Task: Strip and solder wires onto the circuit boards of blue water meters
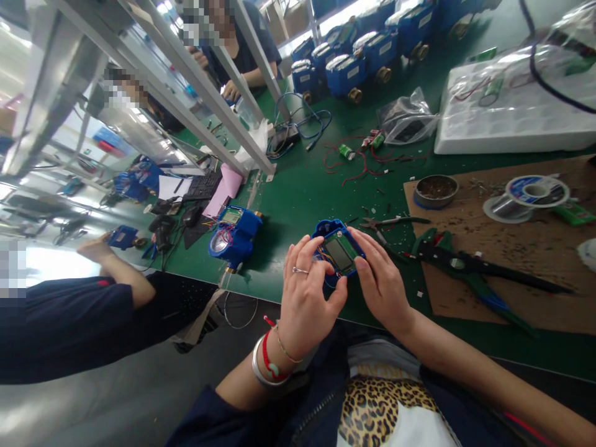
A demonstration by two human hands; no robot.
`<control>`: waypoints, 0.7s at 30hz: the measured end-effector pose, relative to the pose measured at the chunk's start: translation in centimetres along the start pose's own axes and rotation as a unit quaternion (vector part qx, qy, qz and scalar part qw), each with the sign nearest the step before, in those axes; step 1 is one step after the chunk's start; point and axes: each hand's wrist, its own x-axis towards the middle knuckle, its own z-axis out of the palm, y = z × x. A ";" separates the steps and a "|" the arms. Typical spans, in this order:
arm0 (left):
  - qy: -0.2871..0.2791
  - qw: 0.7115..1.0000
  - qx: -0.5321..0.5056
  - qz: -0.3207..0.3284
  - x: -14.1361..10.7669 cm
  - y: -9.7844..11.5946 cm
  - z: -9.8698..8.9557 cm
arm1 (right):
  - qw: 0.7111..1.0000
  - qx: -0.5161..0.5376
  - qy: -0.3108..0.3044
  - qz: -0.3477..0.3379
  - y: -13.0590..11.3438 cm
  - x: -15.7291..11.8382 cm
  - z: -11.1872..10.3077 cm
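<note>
Between my two hands is a blue meter housing (326,227), its open side facing up. A green circuit board with a grey display (339,253) sits in it, and thin coloured wires show at its left side. My left hand (310,292) curls over the near left part, fingers closed around the housing and bent onto the board and wires. My right hand (384,279) grips the right side, thumb near the board's edge. Left of my hands, a blue water meter (237,233) stands on the green bench with its board and wires exposed. My palms hide the housing's lower part.
Right of my hands lie cutting pliers (395,221), a green-handled crimping tool (459,264), a solder spool (535,189) and a round tin (435,189) on cardboard (447,298). Wired batteries (347,151), a white foam tray (507,133) and several blue meters (344,74) stand behind. Co-workers sit left and across.
</note>
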 end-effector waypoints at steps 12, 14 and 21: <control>0.009 1.000 0.011 0.026 -0.2 0.1 -0.1 | 1.000 0.009 -0.003 -0.008 0.0 -0.1 -0.1; 0.011 0.999 0.011 0.034 -0.2 0.0 -0.1 | 1.000 0.010 -0.004 -0.012 0.1 -0.1 -0.1; 0.006 0.999 -0.012 0.032 -0.7 -0.6 0.1 | 1.000 0.000 -0.005 -0.016 0.1 -0.3 -0.3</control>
